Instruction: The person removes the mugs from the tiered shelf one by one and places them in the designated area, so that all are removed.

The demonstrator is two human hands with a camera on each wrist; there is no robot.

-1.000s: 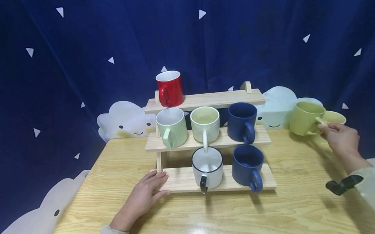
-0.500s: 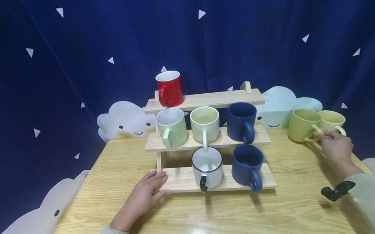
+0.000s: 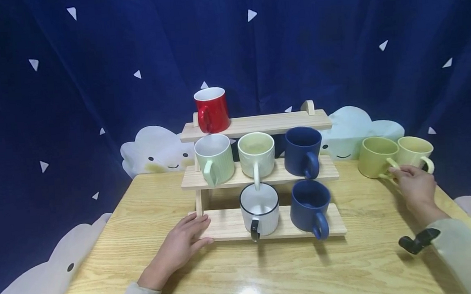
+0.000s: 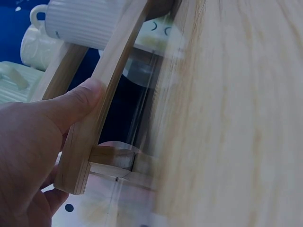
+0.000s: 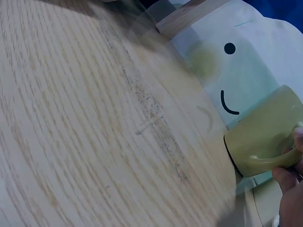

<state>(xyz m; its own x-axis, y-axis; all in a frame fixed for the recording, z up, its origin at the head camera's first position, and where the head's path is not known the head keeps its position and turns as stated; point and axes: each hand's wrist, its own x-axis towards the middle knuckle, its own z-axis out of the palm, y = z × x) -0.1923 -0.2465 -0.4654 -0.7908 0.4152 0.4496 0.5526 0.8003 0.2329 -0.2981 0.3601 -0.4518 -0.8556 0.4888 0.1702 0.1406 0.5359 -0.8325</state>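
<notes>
- Head view: the right hand point(image 3: 419, 191) pinches the handle of an olive-green mug point(image 3: 377, 155), its fingertips closed on it
- That mug is upright at the far right of the wooden table point(image 3: 373, 246), just beside a pale yellow mug point(image 3: 412, 155); whether its base bears fully on the wood I cannot tell
- The left hand point(image 3: 180, 242) holds the left end of the bottom shelf of a three-tier wooden rack point(image 3: 224, 223), fingers on the board and thumb at its front edge
- On the top shelf a red mug point(image 3: 216, 112) stands at the left end
- The middle shelf bears, left to right, a pale green mug point(image 3: 220, 164), a cream mug point(image 3: 262, 156) and a navy mug point(image 3: 297, 156)
- On the bottom shelf are a white mug point(image 3: 267, 220) with a black rim and handle, and to its right a second navy mug point(image 3: 305, 212)
- A dark blue curtain point(image 3: 326, 40) with white triangles and smiling clouds hangs behind
- Left wrist view: the thumb lies along the shelf board, with fingers round its end, so the board is gripped between them
- Right wrist view: the hand, partly cut off by the frame, has its fingers about the olive-green handle; a smiling cloud shows behind the mug
</notes>
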